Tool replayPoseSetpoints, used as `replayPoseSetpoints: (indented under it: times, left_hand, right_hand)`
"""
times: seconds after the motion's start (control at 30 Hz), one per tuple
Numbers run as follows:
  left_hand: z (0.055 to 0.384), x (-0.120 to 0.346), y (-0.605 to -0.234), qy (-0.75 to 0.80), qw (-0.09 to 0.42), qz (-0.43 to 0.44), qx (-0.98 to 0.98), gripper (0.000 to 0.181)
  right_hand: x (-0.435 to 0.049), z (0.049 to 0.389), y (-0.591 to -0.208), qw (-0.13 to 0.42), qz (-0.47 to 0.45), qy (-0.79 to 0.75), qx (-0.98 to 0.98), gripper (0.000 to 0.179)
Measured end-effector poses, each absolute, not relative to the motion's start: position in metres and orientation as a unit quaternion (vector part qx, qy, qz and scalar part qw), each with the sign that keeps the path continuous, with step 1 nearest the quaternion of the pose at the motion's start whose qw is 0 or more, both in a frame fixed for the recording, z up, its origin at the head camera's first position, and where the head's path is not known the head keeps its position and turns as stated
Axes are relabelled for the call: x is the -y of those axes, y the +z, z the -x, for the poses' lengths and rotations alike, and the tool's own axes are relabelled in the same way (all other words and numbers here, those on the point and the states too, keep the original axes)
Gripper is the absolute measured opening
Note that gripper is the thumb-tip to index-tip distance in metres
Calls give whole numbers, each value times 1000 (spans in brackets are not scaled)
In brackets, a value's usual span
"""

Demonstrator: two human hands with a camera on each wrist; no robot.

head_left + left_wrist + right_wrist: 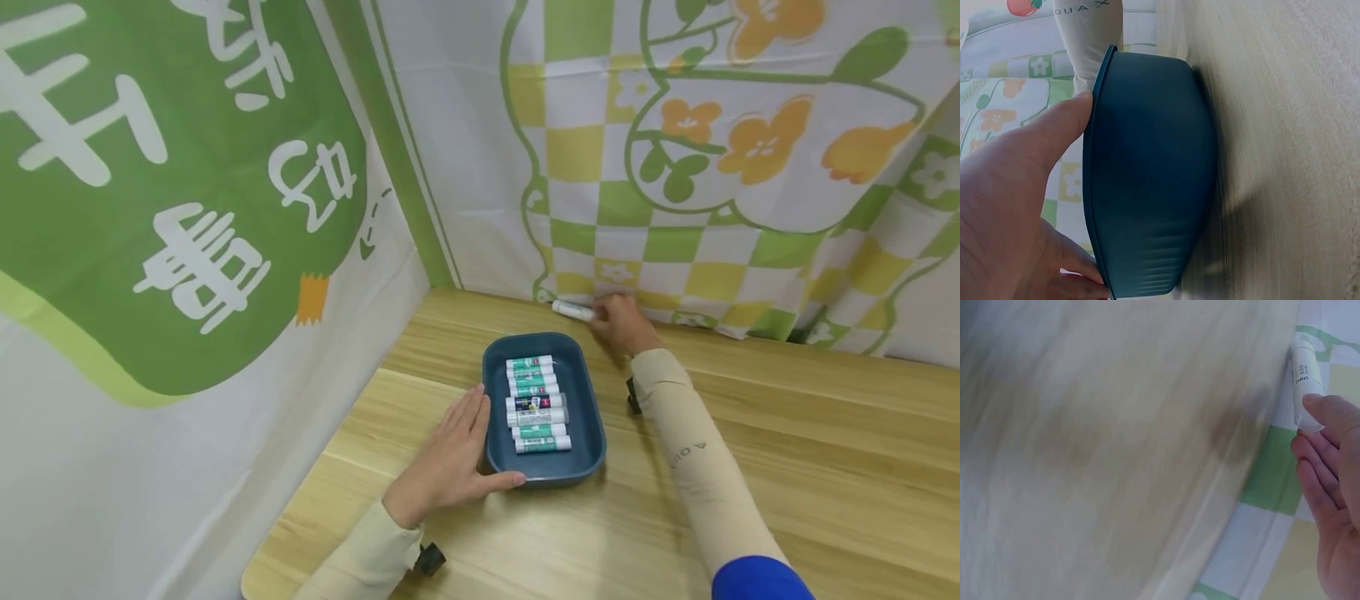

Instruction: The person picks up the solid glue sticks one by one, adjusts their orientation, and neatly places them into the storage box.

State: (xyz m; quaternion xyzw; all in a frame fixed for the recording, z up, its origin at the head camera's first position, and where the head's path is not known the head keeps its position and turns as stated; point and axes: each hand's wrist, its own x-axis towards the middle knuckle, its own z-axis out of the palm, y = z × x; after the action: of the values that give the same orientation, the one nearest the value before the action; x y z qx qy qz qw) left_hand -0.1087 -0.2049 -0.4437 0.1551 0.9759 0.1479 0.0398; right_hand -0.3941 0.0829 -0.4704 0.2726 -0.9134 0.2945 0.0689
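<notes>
A dark blue tray stands on the wooden table with a column of several glue sticks, most with green-and-white labels, lying side by side in it. My left hand rests against the tray's near left corner, fingers straight along the left side and thumb at the near edge. In the left wrist view the thumb touches the rim of the tray. Beyond the tray, at the table's back edge, my right hand pinches a white glue stick by one end. The right wrist view shows lettering on this glue stick.
A printed cloth with green and yellow checks hangs along the back edge of the table. Another cloth with large white characters on green hangs at the left.
</notes>
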Motion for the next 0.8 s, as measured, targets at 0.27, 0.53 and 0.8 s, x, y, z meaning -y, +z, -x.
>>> replayPoseSetpoints:
  times: [0.27, 0.53, 0.8]
  left_hand:
    - [108, 206, -445, 163, 38, -151, -974, 126]
    - [110, 205, -446, 162, 43, -146, -975, 128]
    - [110, 205, -444, 165, 44, -148, -974, 127]
  right_hand:
    - [-96, 385, -459, 106, -299, 294, 902, 18]
    - [-110, 372, -452, 122, -316, 296, 893, 22]
    - [-121, 356, -441, 141, -337, 303, 880, 21]
